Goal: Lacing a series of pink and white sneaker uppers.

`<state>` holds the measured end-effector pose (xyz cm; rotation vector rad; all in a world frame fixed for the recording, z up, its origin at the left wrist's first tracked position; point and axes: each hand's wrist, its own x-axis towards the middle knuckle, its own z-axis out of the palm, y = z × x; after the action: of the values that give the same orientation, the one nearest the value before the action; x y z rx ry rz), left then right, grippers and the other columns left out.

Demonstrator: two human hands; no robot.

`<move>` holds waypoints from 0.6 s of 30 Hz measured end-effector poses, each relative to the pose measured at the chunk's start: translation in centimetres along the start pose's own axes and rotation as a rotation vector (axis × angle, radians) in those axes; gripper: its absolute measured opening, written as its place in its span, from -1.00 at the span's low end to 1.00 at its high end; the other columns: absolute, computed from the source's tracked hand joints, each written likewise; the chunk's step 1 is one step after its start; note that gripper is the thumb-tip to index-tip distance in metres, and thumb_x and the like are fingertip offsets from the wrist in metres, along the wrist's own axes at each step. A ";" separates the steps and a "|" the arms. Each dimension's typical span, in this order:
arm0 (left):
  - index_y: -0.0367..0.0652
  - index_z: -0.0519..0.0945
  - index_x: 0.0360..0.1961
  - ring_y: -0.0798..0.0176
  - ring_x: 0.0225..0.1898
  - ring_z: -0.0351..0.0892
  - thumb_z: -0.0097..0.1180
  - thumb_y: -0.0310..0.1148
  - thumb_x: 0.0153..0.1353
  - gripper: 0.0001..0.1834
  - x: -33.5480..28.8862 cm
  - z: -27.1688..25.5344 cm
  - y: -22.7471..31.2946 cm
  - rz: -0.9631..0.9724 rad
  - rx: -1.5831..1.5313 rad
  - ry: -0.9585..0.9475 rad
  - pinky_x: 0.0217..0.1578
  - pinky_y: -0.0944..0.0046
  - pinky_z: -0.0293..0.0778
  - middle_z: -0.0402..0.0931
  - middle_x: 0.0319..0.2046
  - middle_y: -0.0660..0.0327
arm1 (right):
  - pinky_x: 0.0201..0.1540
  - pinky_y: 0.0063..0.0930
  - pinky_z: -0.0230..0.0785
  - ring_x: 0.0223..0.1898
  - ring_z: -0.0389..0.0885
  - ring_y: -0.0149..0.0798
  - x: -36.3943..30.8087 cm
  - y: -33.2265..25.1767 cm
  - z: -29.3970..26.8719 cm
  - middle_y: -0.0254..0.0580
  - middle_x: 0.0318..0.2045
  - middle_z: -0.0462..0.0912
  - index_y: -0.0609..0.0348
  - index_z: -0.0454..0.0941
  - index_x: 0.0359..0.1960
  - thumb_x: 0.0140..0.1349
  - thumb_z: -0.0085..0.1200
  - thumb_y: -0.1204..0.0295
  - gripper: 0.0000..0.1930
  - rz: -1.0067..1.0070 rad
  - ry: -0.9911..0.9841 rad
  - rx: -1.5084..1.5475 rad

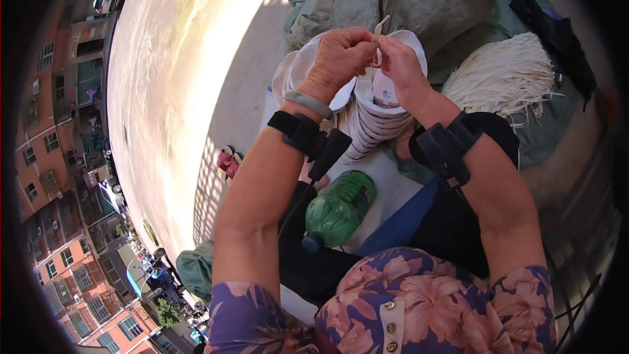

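Note:
Both hands meet at the upper middle of the head view, in front of my body. My left hand (337, 59) is closed, pinching a thin cream strip (381, 25) between thumb and fingers. Pressed up against it, my right hand (403, 69) pinches the same strip, which is looped below the fingertips with one end sticking up. Right under the hands stand nested white round pieces (373, 132) in stacks with dark lines between their rims; I cannot tell their kind. A small printed label (386, 95) shows inside one stack.
A bundle of cream strips (503, 73) lies on green sheeting to the right, beside a black cloth (557, 46). Large woven sacks (432, 0) stand behind the stacks. A green plastic bottle (342, 206) with a dark cap lies near my lap. Red shoes (228, 162) sit left.

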<state>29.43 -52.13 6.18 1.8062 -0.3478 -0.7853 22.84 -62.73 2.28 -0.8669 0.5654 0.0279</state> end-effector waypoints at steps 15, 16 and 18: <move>-0.21 0.57 -0.44 0.50 -0.61 0.43 0.15 -0.34 0.08 -0.85 -1.2 2.1 0.2 -0.025 -0.248 -0.031 -0.57 0.56 0.32 0.52 -0.56 0.31 | -0.46 -0.51 0.29 -0.56 0.42 -0.40 0.6 0.7 -1.4 -0.25 -0.52 0.49 0.27 0.47 -0.42 0.14 -0.19 0.49 -0.83 -0.153 0.196 -0.013; -0.20 0.57 -0.44 0.49 -0.62 0.43 0.14 -0.33 0.09 -0.85 -1.3 1.9 0.0 -0.014 -0.297 -0.037 -0.60 0.57 0.30 0.52 -0.55 0.30 | -0.46 -0.51 0.29 -0.56 0.42 -0.40 0.7 0.6 -1.5 -0.25 -0.52 0.49 0.27 0.47 -0.42 0.14 -0.19 0.49 -0.83 -0.152 0.196 -0.011; -0.20 0.56 -0.45 0.49 -0.63 0.42 0.14 -0.35 0.09 -0.86 -1.4 1.1 0.5 -0.093 -0.296 -0.046 -0.60 0.56 0.30 0.52 -0.56 0.29 | -0.42 -0.48 0.31 -0.52 0.49 -0.34 1.4 0.5 -2.0 -0.18 -0.49 0.56 0.24 0.50 -0.35 0.12 -0.15 0.53 -0.85 -0.252 0.278 -0.301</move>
<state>27.73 -52.33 6.92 1.5365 -0.1672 -0.8944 22.96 -64.15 0.24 -1.2413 0.7184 -0.2451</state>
